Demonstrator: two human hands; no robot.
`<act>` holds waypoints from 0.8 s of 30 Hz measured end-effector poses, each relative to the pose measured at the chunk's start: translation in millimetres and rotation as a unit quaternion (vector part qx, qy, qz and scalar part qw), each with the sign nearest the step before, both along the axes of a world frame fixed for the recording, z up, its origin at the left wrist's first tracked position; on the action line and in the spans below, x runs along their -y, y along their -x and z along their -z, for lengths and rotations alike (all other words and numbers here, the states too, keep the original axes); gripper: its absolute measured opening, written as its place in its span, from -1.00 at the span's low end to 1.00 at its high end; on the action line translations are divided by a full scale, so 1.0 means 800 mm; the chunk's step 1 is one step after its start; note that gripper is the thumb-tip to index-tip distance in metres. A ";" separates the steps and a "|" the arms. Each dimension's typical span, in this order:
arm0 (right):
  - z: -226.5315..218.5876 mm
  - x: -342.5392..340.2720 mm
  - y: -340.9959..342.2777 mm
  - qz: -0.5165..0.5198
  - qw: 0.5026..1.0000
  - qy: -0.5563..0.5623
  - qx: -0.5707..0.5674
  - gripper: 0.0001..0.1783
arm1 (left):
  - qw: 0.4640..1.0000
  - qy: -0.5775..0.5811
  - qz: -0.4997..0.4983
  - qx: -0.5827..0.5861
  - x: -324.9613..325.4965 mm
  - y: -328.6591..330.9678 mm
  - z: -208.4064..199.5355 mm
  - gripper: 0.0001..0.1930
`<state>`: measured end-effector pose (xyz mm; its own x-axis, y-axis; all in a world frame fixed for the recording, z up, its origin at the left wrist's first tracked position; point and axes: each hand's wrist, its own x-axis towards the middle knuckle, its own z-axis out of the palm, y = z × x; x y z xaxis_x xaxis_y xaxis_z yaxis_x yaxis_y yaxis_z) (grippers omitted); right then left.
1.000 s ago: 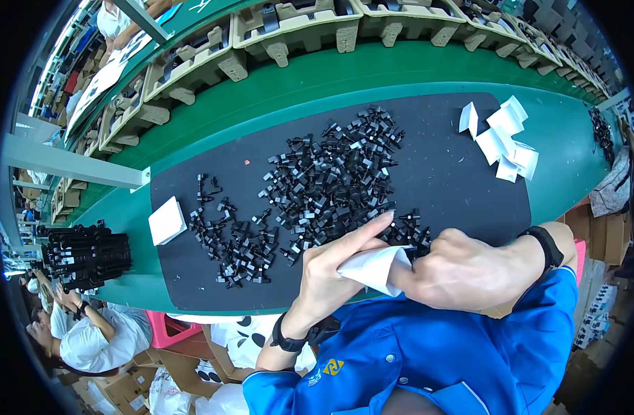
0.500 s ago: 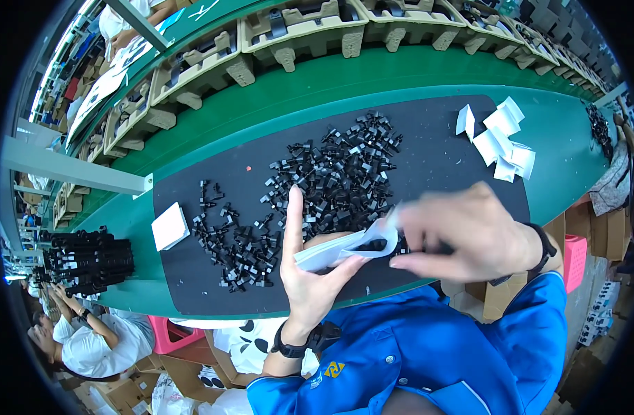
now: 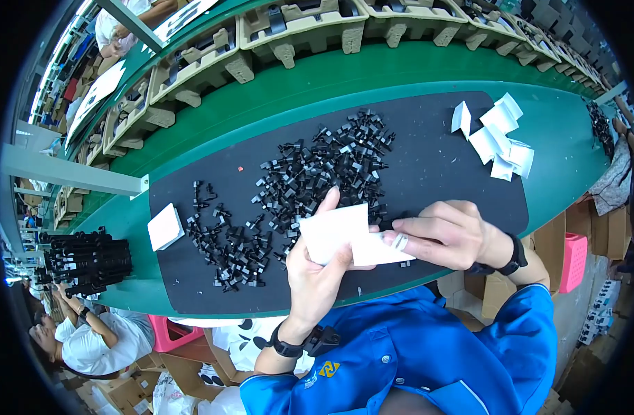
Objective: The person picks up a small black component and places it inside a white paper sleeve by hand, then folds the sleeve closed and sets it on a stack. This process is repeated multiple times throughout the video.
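Note:
My left hand [image 3: 318, 266] grips a small stack of white paper sheets [image 3: 334, 232], its thumb lying across the front. At the right side of the stack, one white sheet [image 3: 379, 250] stands out from the others. The fingers of my right hand [image 3: 445, 235] are closed on the right end of that sheet, and a whitish band [image 3: 400, 242] shows on one finger. Behind the paper lies a large heap of small black plastic parts [image 3: 324, 169], partly hidden by my left hand. A smaller heap of the same parts [image 3: 230, 252] spreads to its left.
Several folded white papers [image 3: 500, 138] lie at the mat's right end, and another white stack [image 3: 166, 227] at its left edge. Beyond the black mat [image 3: 427, 152] runs a row of moulded pulp trays [image 3: 303, 31]. A metal post [image 3: 75, 169] juts in from the left, near stacked black parts [image 3: 89, 263].
The stack has turned from edge-on to showing its broad white face. My right hand, blurred before, has slowed and come down slightly, its fingers now closed at the sheet's end.

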<state>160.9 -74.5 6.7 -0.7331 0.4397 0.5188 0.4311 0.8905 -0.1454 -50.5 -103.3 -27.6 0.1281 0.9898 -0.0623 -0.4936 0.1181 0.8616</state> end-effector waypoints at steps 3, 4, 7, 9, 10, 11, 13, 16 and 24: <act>0.000 -0.006 -0.005 -0.023 0.983 -0.171 0.056 -0.75 | 0.998 0.030 0.011 0.051 -0.005 -0.003 -0.005 -0.28; -0.002 -0.005 -0.006 -0.021 0.979 -0.192 0.061 -0.75 | 0.996 0.053 0.019 0.076 -0.005 -0.002 -0.011 -0.27; -0.010 0.001 -0.003 -0.021 0.969 -0.234 0.071 -0.73 | 0.998 0.036 0.026 0.050 -0.004 -0.004 -0.012 -0.24; -0.018 0.013 0.004 0.026 0.971 -0.214 0.103 -0.73 | 0.997 -0.046 0.028 -0.053 -0.001 -0.006 -0.010 -0.20; -0.024 0.017 0.006 0.047 0.971 -0.204 0.119 -0.73 | 0.997 -0.045 0.027 -0.052 0.000 -0.006 -0.011 -0.20; -0.034 0.019 0.005 0.046 0.971 -0.204 0.120 -0.73 | 0.998 -0.030 0.024 -0.052 0.001 -0.007 -0.011 -0.17; -0.055 0.021 0.002 0.047 0.996 0.054 0.059 -0.71 | 0.999 -0.001 0.017 -0.050 0.003 -0.007 -0.010 -0.13; -0.055 0.013 0.004 0.059 0.960 0.274 -0.022 -0.72 | 0.998 -0.008 0.016 -0.062 0.008 -0.003 -0.015 -0.13; -0.006 0.005 0.006 0.029 0.940 0.321 -0.110 -0.83 | 0.984 -0.113 -0.028 -0.132 0.019 -0.006 -0.003 -0.12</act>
<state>156.4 -78.3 11.5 -0.6042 0.7503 0.2681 0.3736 0.5640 -0.7365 -45.4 -118.3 -25.2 0.0809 0.9874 0.1360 -0.2486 -0.1122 0.9621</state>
